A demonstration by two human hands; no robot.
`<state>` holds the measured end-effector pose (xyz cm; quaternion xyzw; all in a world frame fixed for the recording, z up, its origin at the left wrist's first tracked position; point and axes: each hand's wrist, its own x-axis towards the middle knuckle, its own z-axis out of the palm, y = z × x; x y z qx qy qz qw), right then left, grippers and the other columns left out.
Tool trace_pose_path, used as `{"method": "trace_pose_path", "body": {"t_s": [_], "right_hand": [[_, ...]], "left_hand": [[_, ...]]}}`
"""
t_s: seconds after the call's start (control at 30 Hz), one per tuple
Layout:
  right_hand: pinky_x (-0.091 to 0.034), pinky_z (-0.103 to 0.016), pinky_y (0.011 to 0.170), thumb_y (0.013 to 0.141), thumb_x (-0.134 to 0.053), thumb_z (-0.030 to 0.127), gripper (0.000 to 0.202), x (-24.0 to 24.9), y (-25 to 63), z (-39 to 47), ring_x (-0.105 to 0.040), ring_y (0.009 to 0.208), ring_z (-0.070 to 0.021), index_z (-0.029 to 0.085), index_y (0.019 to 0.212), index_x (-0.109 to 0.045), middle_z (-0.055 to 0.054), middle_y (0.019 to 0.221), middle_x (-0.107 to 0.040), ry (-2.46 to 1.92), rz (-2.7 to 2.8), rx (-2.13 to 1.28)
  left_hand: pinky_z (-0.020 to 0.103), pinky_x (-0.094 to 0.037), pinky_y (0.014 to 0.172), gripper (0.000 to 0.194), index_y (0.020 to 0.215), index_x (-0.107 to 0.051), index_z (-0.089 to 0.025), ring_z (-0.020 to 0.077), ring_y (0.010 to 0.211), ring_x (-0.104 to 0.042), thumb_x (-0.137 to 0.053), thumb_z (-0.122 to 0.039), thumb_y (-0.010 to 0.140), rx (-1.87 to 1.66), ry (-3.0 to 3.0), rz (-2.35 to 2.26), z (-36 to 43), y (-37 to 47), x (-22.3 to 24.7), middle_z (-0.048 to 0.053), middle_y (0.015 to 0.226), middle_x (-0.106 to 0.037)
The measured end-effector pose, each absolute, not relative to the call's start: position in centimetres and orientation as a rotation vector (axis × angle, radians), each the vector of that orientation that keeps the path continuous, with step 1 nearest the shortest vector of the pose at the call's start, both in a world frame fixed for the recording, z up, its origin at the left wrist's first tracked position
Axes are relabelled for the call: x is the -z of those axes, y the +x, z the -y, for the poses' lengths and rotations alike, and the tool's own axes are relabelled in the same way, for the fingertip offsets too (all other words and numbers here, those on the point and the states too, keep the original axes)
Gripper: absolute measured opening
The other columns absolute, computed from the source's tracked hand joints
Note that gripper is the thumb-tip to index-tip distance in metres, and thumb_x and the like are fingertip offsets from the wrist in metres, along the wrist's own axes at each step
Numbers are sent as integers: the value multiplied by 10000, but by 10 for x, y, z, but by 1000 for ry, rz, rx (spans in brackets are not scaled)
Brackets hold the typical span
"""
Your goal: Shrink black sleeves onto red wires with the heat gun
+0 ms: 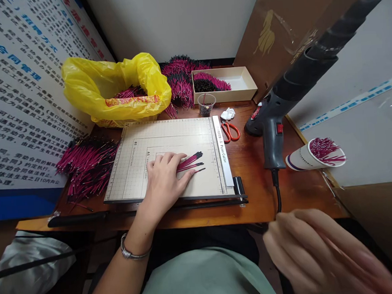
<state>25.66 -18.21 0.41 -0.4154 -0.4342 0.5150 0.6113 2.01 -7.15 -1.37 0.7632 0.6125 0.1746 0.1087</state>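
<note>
My left hand [166, 178] rests palm down on a cream paper cutter [135, 169], fingers bent over a small bunch of magenta wires [192, 160] with black ends. The black ends stick out to the right between fingers and thumb; one lies by the thumb tip. My right hand [317, 250] is off the front right of the desk, smeared by motion. Its fingers look curled in; whatever they may hold is hidden. Along the cutter's front edge lies the lowered cutter arm, with a black handle [76, 219] at the left.
Loose magenta wires [90, 165] are heaped left of the cutter. Behind it stand a yellow bag [88, 100], a cardboard box [226, 96] and a clear cup [207, 105]. Red-handled scissors [230, 131], a dark hot-air gun [274, 146] and a tilted paper cup [299, 160] of wires are on the right.
</note>
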Motion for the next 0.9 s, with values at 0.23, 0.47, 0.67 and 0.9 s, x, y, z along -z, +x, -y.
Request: {"method": "trace_pose_path", "body": {"t_s": [0.23,0.47,0.67,0.9], "right_hand": [[-241,-160,394,943,-661,351,267,40,254,148,-231,371,-32,179,774,-547,130,448,-282,-992,985,-1063],[-349,-138,452,962,-653,379,326,79,257,145,-400,493,-13,126,781,-557,75,633,-492,-1087,928,-764],[-294,-126,401,967,-656,346,372,78,255,140,-315,409,-2,126,695,-530,117,507,-364,-1209,888,-778],[-268,-124,376,970,-652,354,441,76,257,139,-296,375,1,132,627,-485,126,460,-329,-1230,874,-813]], "left_hand": [[401,-367,822,160,1098,-709,-275,277,1008,-617,-678,-300,942,-565,2231,-1818,66,21,20,52,1093,-734],[404,-351,856,217,1128,-700,-259,274,1038,-624,-699,-376,945,-555,2243,-1737,65,17,19,46,1107,-730],[390,-335,845,228,1124,-706,-257,263,1038,-630,-724,-384,936,-539,2222,-1721,64,15,18,32,1092,-722],[403,-327,863,236,1141,-710,-261,261,1028,-633,-709,-389,943,-504,2184,-1719,58,19,15,31,1074,-719]]}}
